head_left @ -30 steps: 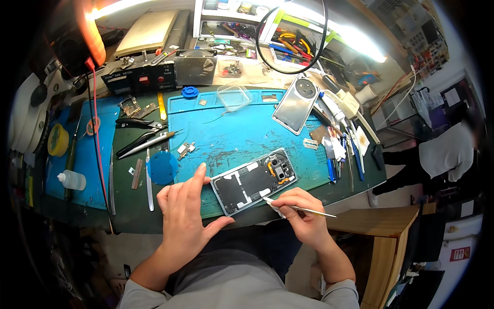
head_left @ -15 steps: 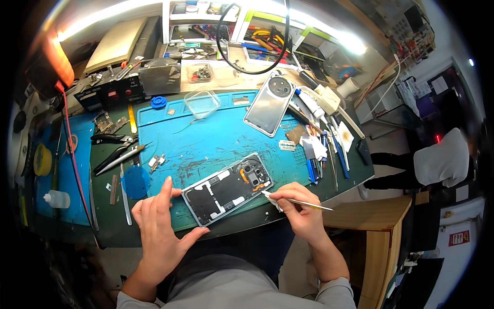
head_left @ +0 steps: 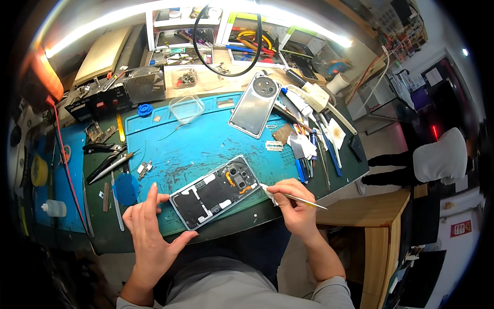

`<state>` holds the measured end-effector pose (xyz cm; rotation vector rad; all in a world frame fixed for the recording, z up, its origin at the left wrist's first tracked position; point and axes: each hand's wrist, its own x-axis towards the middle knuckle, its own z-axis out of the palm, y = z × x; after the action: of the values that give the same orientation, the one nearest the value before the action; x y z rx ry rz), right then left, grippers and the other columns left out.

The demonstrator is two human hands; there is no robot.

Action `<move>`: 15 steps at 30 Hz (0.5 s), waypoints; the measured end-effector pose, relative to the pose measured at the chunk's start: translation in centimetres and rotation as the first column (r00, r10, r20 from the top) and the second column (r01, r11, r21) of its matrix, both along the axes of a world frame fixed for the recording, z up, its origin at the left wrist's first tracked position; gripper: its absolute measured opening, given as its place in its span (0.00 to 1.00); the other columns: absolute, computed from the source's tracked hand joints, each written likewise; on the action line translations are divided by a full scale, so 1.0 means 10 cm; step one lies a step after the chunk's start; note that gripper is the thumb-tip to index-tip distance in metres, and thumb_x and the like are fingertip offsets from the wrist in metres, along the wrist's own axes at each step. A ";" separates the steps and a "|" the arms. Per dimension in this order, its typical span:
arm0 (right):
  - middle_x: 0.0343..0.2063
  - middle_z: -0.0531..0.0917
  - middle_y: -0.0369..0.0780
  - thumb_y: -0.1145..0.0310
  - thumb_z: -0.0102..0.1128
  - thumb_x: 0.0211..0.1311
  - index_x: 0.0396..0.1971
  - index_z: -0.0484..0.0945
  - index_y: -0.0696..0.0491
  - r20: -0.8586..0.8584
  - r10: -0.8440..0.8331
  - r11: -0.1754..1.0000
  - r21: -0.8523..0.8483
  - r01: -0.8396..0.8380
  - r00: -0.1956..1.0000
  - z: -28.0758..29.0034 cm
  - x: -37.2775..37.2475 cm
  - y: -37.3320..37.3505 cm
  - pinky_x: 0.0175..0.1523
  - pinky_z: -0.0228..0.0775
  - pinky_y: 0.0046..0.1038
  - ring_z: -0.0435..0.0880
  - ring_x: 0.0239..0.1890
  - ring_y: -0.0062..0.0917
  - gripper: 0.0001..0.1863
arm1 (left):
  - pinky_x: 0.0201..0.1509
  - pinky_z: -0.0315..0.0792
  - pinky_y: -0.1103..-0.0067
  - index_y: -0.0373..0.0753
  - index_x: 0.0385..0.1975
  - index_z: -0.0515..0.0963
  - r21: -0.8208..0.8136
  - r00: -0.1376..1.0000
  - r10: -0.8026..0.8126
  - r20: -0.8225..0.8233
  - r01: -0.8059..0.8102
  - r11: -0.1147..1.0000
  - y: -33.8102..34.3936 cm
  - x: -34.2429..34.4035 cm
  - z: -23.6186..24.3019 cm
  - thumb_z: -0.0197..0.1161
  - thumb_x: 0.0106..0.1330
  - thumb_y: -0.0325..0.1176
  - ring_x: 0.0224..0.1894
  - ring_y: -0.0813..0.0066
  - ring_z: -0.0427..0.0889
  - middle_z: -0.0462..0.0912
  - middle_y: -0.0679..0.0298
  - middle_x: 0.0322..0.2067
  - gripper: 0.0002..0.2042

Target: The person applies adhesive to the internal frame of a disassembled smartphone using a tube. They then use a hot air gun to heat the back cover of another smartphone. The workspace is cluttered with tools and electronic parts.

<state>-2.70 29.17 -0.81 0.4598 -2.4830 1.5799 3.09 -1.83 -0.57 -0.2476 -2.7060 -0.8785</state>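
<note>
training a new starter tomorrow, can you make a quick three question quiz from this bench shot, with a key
1. Which hand holds the thin tool near the opened phone?
2. True or false: the clear plastic box is farther from the person than the opened phone.
3. Fill in the colour: the strips beside the phone's cameras are ____.

Key: 1. The right hand. 2. True. 3. Orange.

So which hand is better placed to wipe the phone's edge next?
Probably the right hand: it holds the stick, with the white wipe by the camera end of the phone. The left hand holds no tool and is spread around the other end.
</note>
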 end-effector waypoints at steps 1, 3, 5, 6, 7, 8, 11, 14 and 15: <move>0.37 0.82 0.39 0.80 0.60 0.68 0.41 0.85 0.59 -0.019 -0.012 1.000 -0.010 0.011 1.000 -0.03 0.00 -0.01 0.35 0.66 0.17 0.77 0.33 0.17 0.07 | 0.61 0.56 0.65 0.32 0.73 0.56 -0.001 1.000 0.001 -0.002 -0.001 1.000 0.00 0.00 0.00 0.85 0.39 0.40 0.46 0.67 0.71 0.78 0.62 0.52 0.58; 0.37 0.82 0.39 0.79 0.60 0.70 0.43 0.84 0.60 -0.061 -0.108 0.993 -0.049 0.105 0.992 -0.05 0.01 -0.05 0.36 0.67 0.19 0.77 0.33 0.17 0.07 | 0.61 0.56 0.66 0.32 0.73 0.56 -0.004 1.000 0.002 -0.005 -0.002 1.000 0.01 0.01 0.00 0.85 0.40 0.41 0.46 0.66 0.71 0.78 0.62 0.52 0.58; 0.37 0.82 0.40 0.76 0.59 0.71 0.47 0.82 0.61 0.066 -0.190 0.920 -0.337 0.201 0.980 -0.07 0.05 -0.02 0.37 0.69 0.21 0.77 0.33 0.19 0.09 | 0.61 0.55 0.66 0.32 0.73 0.56 -0.008 1.000 -0.001 -0.005 0.001 1.000 0.02 0.01 0.01 0.84 0.42 0.43 0.47 0.66 0.71 0.77 0.62 0.52 0.57; 0.37 0.81 0.40 0.74 0.59 0.72 0.49 0.81 0.62 0.212 -0.172 0.781 -0.566 0.265 0.962 -0.10 0.09 0.00 0.38 0.70 0.22 0.77 0.33 0.20 0.10 | 0.61 0.56 0.66 0.32 0.72 0.57 -0.007 1.000 -0.004 -0.006 0.004 1.000 0.02 0.01 0.01 0.83 0.43 0.44 0.47 0.65 0.71 0.77 0.62 0.53 0.56; 0.36 0.81 0.40 0.73 0.59 0.73 0.51 0.79 0.62 0.344 -0.112 0.580 -0.739 0.342 0.932 -0.09 0.12 0.01 0.39 0.71 0.23 0.77 0.33 0.21 0.12 | 0.62 0.56 0.66 0.32 0.72 0.57 -0.005 1.000 -0.008 -0.008 0.008 1.000 0.01 0.02 0.01 0.83 0.44 0.45 0.48 0.65 0.70 0.77 0.62 0.53 0.56; 0.36 0.79 0.41 0.69 0.55 0.75 0.55 0.75 0.64 0.455 0.060 0.405 -0.825 0.395 0.889 -0.01 0.15 0.09 0.40 0.70 0.24 0.75 0.35 0.21 0.16 | 0.62 0.57 0.66 0.32 0.72 0.57 -0.004 1.000 -0.013 -0.010 0.013 1.000 0.00 0.03 0.01 0.83 0.45 0.46 0.48 0.64 0.70 0.77 0.61 0.54 0.55; 0.38 0.77 0.41 0.70 0.52 0.76 0.56 0.74 0.63 0.466 0.439 0.055 -0.868 0.494 0.769 0.03 0.32 0.18 0.40 0.70 0.24 0.74 0.36 0.20 0.16 | 0.61 0.61 0.66 0.32 0.72 0.59 0.144 0.996 -0.024 -0.088 0.036 0.989 0.00 0.02 -0.01 0.81 0.47 0.49 0.52 0.63 0.70 0.77 0.60 0.56 0.53; 0.38 0.73 0.40 0.72 0.50 0.75 0.54 0.74 0.60 0.456 0.510 -0.042 -0.833 0.551 0.729 0.06 0.55 0.08 0.38 0.68 0.21 0.71 0.33 0.18 0.13 | 0.48 0.73 0.73 0.33 0.64 0.70 0.234 0.950 -0.120 -0.287 0.191 0.953 0.10 0.12 -0.02 0.77 0.57 0.42 0.43 0.67 0.76 0.80 0.59 0.48 0.37; 0.38 0.73 0.40 0.72 0.51 0.74 0.54 0.74 0.59 0.439 0.547 -0.080 -0.820 0.567 0.713 0.06 0.63 0.05 0.37 0.68 0.21 0.71 0.33 0.18 0.13 | 0.44 0.74 0.75 0.33 0.63 0.71 0.246 0.928 -0.179 -0.327 0.267 0.932 0.16 0.16 0.00 0.76 0.60 0.41 0.39 0.70 0.77 0.80 0.59 0.46 0.33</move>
<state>3.58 29.72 -0.21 -0.6305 -0.3868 3.3648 4.72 -0.24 -0.61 -0.5868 -2.2656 -1.1792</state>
